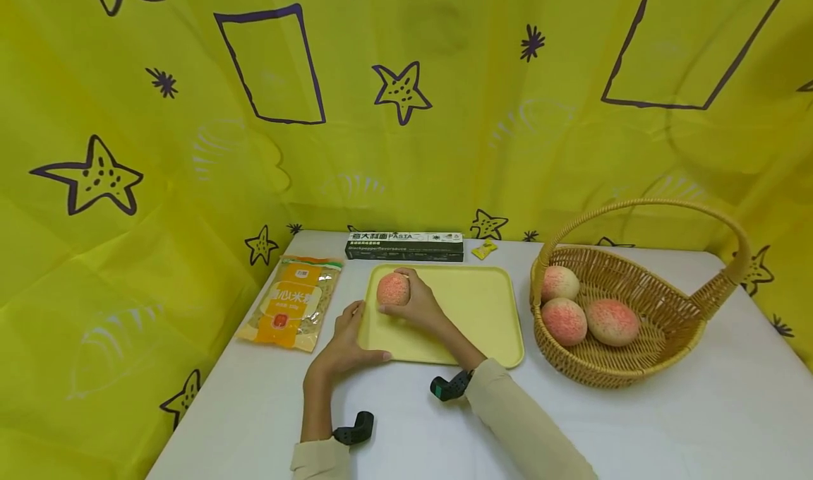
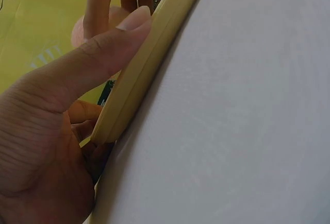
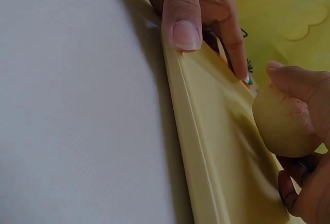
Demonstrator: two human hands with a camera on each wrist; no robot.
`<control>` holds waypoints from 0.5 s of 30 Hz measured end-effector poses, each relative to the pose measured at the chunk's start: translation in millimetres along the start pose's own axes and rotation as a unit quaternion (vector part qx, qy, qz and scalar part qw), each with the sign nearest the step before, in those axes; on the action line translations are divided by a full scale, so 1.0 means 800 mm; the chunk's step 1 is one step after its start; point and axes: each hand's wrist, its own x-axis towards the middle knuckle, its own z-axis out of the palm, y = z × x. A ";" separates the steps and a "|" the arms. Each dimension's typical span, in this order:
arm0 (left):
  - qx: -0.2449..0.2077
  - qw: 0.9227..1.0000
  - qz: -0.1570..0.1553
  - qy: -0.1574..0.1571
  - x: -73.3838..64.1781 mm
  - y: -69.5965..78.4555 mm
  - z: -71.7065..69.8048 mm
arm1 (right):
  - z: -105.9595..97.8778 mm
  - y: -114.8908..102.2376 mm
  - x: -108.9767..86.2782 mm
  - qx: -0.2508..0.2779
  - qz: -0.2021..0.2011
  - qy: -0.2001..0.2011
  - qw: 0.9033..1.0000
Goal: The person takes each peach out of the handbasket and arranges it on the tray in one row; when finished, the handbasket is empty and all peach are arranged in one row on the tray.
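Beige sleeves (image 1: pixel 524 413) up front; L hand (image 1: pixel 343 349) grips yellow tray (image 1: pixel 470 310) at near-left corner, thumb & fingers spread apart. R hand (image 1: pixel 419 307) has thumb & fingers curled round a peach (image 1: pixel 393 289) over tray's L end; it's round, pale w/ pink speckles, can't tell if touching tray.

Starfish-printed yellow cloth (image 1: pixel 457 148) backs a white table (image 1: pixel 406 427).

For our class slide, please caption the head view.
Right fingers hold a peach over the yellow tray; three more lie in the basket.
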 end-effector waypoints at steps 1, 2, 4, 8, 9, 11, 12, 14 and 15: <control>-0.002 1.000 0.001 0.001 -0.001 0.000 0.000 | 0.003 -0.001 0.002 -0.003 -0.005 0.001 1.000; -0.004 1.000 0.003 0.002 -0.001 0.000 0.000 | 0.005 -0.002 0.005 -0.006 -0.006 0.003 1.000; -0.006 1.000 0.002 0.001 -0.002 0.001 0.000 | 0.011 -0.002 0.009 -0.018 -0.005 0.008 1.000; -0.004 1.000 0.001 0.000 -0.004 0.000 0.000 | 0.019 -0.002 0.013 -0.047 0.004 0.017 0.999; -0.002 1.000 0.001 0.001 -0.004 0.000 0.000 | 0.021 -0.002 0.013 -0.054 0.004 0.018 0.998; 0.000 1.000 0.000 0.002 -0.004 0.000 0.000 | 0.024 -0.002 0.014 -0.062 0.001 0.023 0.998; 0.001 1.000 0.000 0.002 -0.003 -0.001 0.000 | 0.025 -0.003 0.013 -0.063 -0.001 0.025 0.998; 0.002 1.000 0.000 0.000 -0.002 -0.001 -0.001 | 0.026 -0.003 0.013 -0.069 -0.003 0.026 0.997; 0.003 1.000 0.000 0.000 -0.002 -0.002 -0.001 | 0.026 -0.003 0.013 -0.072 -0.003 0.025 0.997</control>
